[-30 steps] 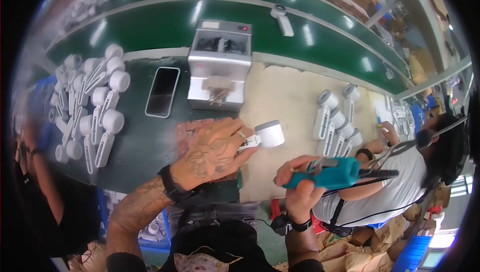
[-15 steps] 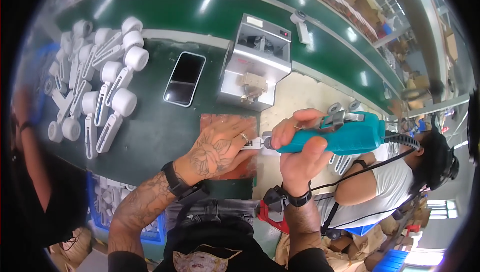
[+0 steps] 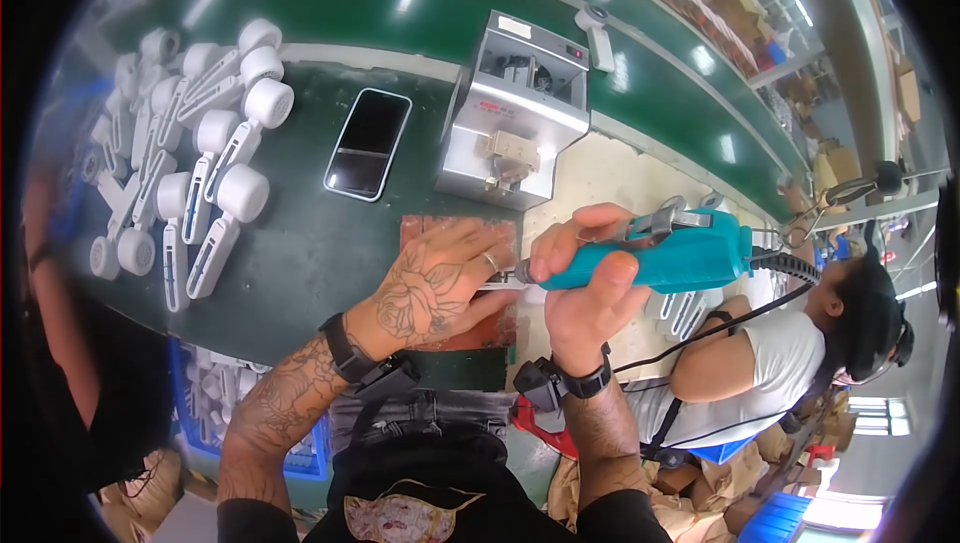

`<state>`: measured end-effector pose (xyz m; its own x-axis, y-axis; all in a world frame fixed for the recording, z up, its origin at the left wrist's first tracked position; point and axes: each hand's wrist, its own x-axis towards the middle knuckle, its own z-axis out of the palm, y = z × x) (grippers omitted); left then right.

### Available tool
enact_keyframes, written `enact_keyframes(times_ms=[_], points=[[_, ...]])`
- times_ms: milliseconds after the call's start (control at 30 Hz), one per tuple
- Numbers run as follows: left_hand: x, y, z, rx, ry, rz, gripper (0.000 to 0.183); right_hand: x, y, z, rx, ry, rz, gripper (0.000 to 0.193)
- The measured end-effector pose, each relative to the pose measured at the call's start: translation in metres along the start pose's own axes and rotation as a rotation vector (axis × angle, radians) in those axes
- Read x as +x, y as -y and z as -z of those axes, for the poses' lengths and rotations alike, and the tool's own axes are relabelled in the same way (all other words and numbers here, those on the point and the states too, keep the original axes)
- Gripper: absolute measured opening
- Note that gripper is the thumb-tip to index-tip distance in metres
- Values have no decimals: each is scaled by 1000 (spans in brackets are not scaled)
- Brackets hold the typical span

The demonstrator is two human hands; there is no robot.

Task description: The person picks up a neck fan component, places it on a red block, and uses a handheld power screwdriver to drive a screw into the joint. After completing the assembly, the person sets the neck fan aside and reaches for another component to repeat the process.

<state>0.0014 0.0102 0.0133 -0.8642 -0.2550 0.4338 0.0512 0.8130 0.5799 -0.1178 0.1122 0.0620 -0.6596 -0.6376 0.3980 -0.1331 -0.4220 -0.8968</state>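
My right hand (image 3: 585, 318) is wrapped around a teal electric screwdriver (image 3: 665, 255) with a metal lever on top and a black cord. Its nose points left, toward my left hand (image 3: 430, 288), which is closed over a small white plastic piece (image 3: 510, 285). Only a narrow end of that piece shows beyond the fingers; the rest is hidden. Both lie over a reddish-brown mat (image 3: 475, 338) on the dark green bench. The screwdriver's tip is at the white piece, but whether they touch I cannot tell.
Many white handheld fans (image 3: 243, 193) are piled on the left. A phone (image 3: 367, 143) and a grey metal machine (image 3: 520, 113) stand beyond my hands. One fan (image 3: 597, 41) lies farther back. A blue crate (image 3: 318, 448) of white parts is below. A person (image 3: 765, 348) works at right.
The view has shifted slightly, so the bench items sit higher. The screwdriver is a little closer to my left fingers, and less of the white piece shows between them.
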Motion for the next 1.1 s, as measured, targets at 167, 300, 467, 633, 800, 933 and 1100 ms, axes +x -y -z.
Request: enact_keyframes(times_ms=[167,300,467,633,800,933,1100], points=[[2,-1,4,3,-12,-26,35,0,0,-1,-10,7,-4,70],[0,5,-1,-28,-23,-68,35,0,0,-2,-13,18,-6,72],[-1,8,3,-76,106,12,37,-1,-2,0,13,35,5,72],[-4,5,-3,-49,14,-26,38,-3,-1,-1,0,54,10,72],[0,-3,0,-47,-6,28,35,-5,-1,1,7,53,12,71],[4,-3,4,-121,63,78,33,-3,3,-1,-35,74,16,72],[12,3,17,-59,117,188,33,23,4,-3,-22,50,81,66]])
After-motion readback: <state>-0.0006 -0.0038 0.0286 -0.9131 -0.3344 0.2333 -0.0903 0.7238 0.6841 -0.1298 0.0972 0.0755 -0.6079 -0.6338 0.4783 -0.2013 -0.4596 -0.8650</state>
